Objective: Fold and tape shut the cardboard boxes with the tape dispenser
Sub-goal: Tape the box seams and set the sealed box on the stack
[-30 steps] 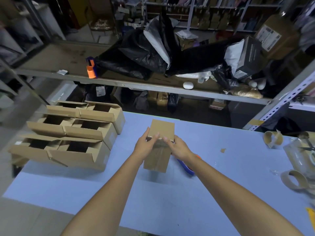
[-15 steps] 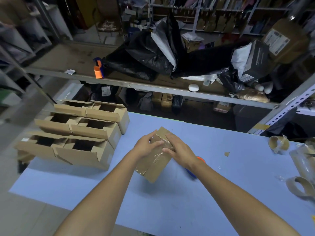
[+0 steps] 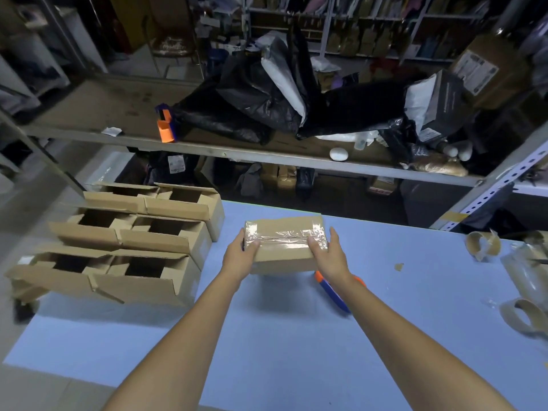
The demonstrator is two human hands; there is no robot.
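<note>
A small cardboard box [image 3: 284, 253] lies level between my hands over the blue table [image 3: 267, 336], a strip of clear tape running along its top seam. My left hand [image 3: 241, 255] grips its left end and my right hand [image 3: 327, 256] grips its right end, thumbs on top. A blue and orange tape dispenser [image 3: 336, 295] lies on the table just under my right wrist, partly hidden by it. Three rows of open, untaped boxes [image 3: 127, 244] sit at the table's left side.
Empty tape cores [image 3: 482, 244] and clear wrapping lie along the table's right edge. Behind the table a metal shelf [image 3: 267, 157] holds black bags, parcels and a second orange dispenser [image 3: 165, 127]. A slotted upright [image 3: 501, 179] stands at the right.
The box stood on end a second ago, then tilted; now it is turned flat with the taped seam up, and my hands have shifted to its two ends.
</note>
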